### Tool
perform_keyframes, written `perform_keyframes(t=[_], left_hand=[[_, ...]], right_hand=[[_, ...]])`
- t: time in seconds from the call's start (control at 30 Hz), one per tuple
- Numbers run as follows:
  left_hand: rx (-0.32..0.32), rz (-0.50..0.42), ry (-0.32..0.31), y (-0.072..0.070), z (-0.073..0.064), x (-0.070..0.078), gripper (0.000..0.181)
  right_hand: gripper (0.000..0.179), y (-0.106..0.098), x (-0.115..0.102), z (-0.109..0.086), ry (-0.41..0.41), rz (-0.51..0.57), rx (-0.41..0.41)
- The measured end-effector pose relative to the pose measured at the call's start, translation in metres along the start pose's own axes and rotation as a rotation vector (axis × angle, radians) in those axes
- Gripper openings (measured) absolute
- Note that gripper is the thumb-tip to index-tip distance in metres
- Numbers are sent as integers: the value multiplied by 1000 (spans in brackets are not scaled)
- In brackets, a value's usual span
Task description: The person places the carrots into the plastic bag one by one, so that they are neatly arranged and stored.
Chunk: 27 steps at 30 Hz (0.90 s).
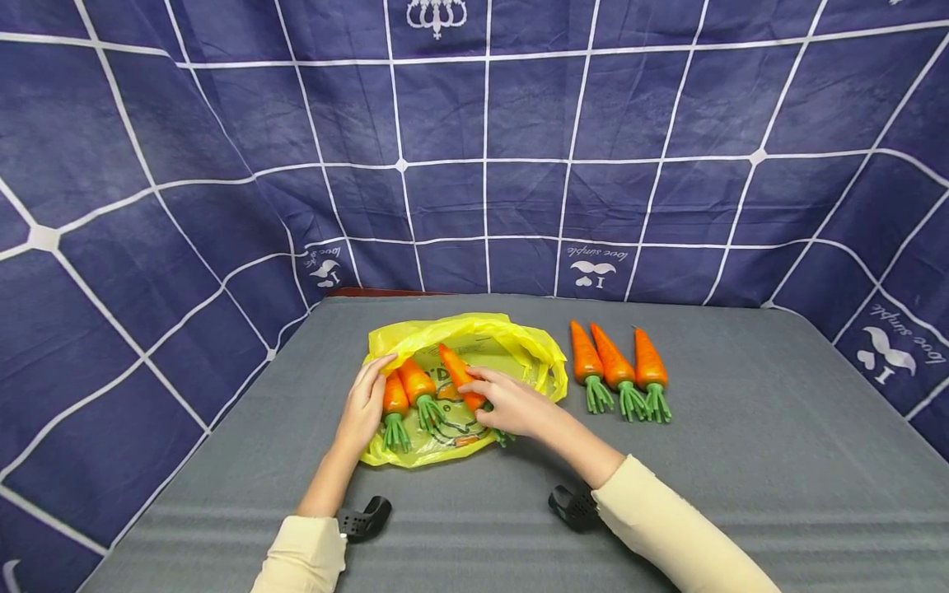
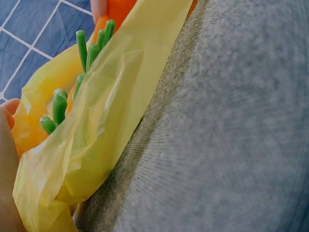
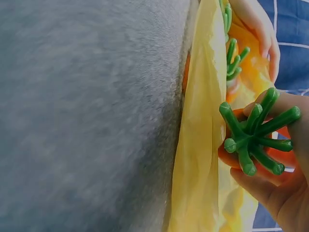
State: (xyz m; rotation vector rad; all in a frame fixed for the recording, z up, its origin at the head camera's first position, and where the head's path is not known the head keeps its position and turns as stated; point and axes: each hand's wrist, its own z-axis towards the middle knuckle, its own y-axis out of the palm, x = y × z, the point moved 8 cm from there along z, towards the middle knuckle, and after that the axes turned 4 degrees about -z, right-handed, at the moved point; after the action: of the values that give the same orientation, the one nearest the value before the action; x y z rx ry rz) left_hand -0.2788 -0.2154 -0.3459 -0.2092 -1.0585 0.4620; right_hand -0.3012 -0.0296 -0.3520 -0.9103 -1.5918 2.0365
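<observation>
Centre-frame, the right hand [image 1: 515,405] pinches a carrot [image 1: 456,371] inside the yellow bag [image 1: 445,329]; the left hand [image 1: 363,405] touches its left rim, grip unclear. A sagging rim could snag the green leaves [image 3: 251,138]!

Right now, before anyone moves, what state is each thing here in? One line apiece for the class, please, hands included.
Bag: open, its mouth spread wide.
Two carrots: in the bag, greens showing.
Held carrot: tilted, gripped at the bag's mouth.
Three carrots: lying loose on the table, beside the bag.
Right hand: gripping a carrot.
Left hand: touching the bag's edge.
Curtain: hanging, creased.
</observation>
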Motion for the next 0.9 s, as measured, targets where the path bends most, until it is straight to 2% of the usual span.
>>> perform_keyframes(t=[0.37,0.63,0.9], left_hand=[[-4,-1,12,0,1,0,34],[-4,0,18,0,3,-1,33],[1,2,8,0,1,-2,33]], right_hand=[[43,6,-6,35,7,13,-33],[44,17,-3,53,38,55,-26],[45,28,1,64,54,54,-4]])
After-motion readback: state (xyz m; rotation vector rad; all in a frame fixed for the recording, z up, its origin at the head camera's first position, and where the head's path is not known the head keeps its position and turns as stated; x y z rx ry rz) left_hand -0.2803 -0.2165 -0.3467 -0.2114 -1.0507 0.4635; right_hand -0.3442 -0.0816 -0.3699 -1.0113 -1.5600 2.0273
